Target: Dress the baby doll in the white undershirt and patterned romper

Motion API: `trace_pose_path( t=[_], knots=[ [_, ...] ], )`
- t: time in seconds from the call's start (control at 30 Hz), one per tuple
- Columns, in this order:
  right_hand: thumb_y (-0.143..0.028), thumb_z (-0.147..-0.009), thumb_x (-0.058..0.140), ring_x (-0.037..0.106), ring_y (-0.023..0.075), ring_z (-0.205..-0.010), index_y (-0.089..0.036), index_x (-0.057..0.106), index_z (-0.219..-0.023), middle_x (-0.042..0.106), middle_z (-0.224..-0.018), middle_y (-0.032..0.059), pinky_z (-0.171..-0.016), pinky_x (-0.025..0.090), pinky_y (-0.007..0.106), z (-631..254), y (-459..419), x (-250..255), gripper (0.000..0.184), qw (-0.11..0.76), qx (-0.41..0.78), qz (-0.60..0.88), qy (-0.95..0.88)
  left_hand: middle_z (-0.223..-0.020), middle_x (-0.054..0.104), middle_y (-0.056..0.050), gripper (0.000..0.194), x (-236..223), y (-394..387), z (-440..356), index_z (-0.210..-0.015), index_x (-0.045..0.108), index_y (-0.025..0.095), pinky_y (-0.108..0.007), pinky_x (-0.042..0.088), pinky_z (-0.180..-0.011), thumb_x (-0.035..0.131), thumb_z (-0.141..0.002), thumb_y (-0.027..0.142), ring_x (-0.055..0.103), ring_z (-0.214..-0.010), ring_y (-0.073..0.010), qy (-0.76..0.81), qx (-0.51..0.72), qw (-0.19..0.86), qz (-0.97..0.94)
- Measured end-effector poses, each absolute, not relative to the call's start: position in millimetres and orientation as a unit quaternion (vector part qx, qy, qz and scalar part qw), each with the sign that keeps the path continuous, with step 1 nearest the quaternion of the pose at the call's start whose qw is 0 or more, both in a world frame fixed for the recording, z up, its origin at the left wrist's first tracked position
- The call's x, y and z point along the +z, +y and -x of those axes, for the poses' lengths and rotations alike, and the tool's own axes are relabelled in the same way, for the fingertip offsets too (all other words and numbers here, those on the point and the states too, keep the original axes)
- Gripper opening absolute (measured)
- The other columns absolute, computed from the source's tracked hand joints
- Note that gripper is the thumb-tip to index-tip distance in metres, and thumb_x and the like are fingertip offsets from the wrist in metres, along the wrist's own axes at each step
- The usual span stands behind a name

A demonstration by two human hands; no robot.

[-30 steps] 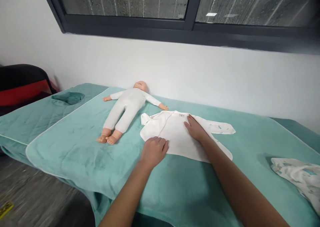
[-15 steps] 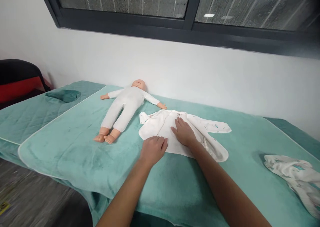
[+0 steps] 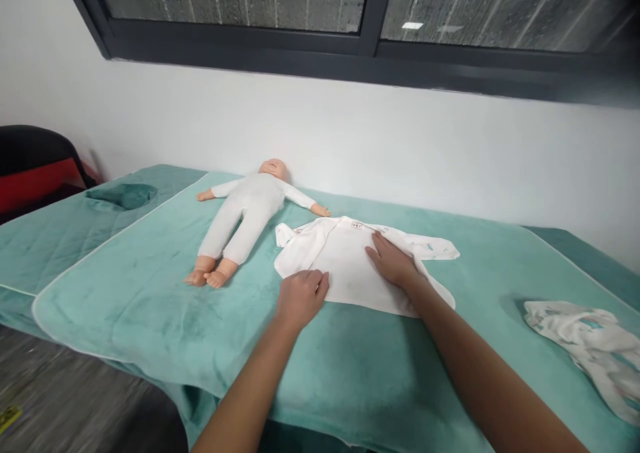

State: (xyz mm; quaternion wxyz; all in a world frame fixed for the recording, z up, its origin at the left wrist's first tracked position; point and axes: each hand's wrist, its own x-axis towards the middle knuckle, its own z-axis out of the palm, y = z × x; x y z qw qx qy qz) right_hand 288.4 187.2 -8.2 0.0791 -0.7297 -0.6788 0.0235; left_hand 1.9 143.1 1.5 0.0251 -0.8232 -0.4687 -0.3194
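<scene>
A white baby shirt [image 3: 350,266] with small prints on its sleeves lies spread open, its inside facing up. My right hand [image 3: 393,260] rests on the shirt's right part with the fingers stretched out. At the shirt's lower left edge is my left hand [image 3: 303,298], its fingers curled in; whether cloth is pinched in them is hidden. Up and to the left, a baby doll [image 3: 253,206] in a white body suit lies on its back, one hand close to the shirt's collar.
Teal padded covers [image 3: 150,320] are spread over the table. A crumpled printed baby garment [image 3: 585,340] lies at the right. At the far left are a teal cloth piece [image 3: 125,196] and a black and red chair [image 3: 35,170]. A white wall [image 3: 400,140] with a window rises behind.
My right hand has slid to the right across the shirt, and the cloth there now lies flatter. My left hand stays at the lower left edge. The view has shifted slightly.
</scene>
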Motion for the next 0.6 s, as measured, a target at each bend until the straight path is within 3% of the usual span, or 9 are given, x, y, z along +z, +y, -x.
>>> trace_pose_path(
  t=[0.17,0.33,0.4,0.5,0.6],
  knots=[
    [-0.053,-0.099,0.018,0.029,0.0265,-0.145,-0.012,0.03,-0.152,0.03,-0.158,0.0112,-0.117,0.026,0.046,-274,186,-11,0.068,0.077,0.009,0.742,-0.666,-0.057,0.06,-0.002,0.038,1,144,-3,-0.061,0.055,0.019,-0.03,0.022,-0.054,0.043,-0.096,0.031,0.052,-0.055,-0.0139,-0.469,-0.326,0.015,0.821],
    [-0.051,-0.098,0.027,0.017,0.0274,-0.149,-0.001,0.033,-0.149,0.023,-0.159,0.0187,-0.12,0.017,0.043,-243,173,-16,0.071,0.107,0.025,0.692,-0.714,-0.061,0.062,-0.002,0.039,4,143,0,-0.062,0.055,0.019,-0.029,0.03,-0.056,0.041,-0.096,0.032,0.054,-0.06,-0.0146,-0.484,-0.347,-0.029,0.802],
    [-0.053,-0.097,0.032,0.019,0.0265,-0.148,-0.007,0.036,-0.149,0.025,-0.159,0.0154,-0.121,0.016,0.043,-229,167,-13,0.07,0.142,0.083,0.654,-0.739,-0.067,0.064,-0.002,0.036,17,145,11,-0.067,0.058,0.02,-0.027,0.037,-0.061,0.041,-0.096,0.033,0.057,-0.066,-0.0148,-0.492,-0.372,-0.082,0.783],
    [-0.057,-0.094,0.038,0.032,0.0247,-0.143,-0.023,0.043,-0.146,0.037,-0.155,0.0067,-0.119,0.023,0.044,-210,171,0,0.062,0.244,0.195,0.623,-0.717,-0.089,0.07,-0.003,0.025,53,156,44,-0.086,0.064,0.021,-0.029,0.046,-0.078,0.045,-0.093,0.033,0.063,-0.087,-0.0174,-0.493,-0.419,-0.135,0.75],
    [-0.054,-0.094,0.039,0.048,0.0241,-0.132,-0.026,0.054,-0.134,0.053,-0.143,0.005,-0.114,0.033,0.043,-188,202,18,0.051,0.363,0.22,0.632,-0.648,-0.106,0.07,-0.005,0.025,89,181,94,-0.099,0.066,0.021,-0.034,0.047,-0.091,0.047,-0.09,0.035,0.064,-0.099,-0.0214,-0.546,-0.445,-0.14,0.696]
  ],
)
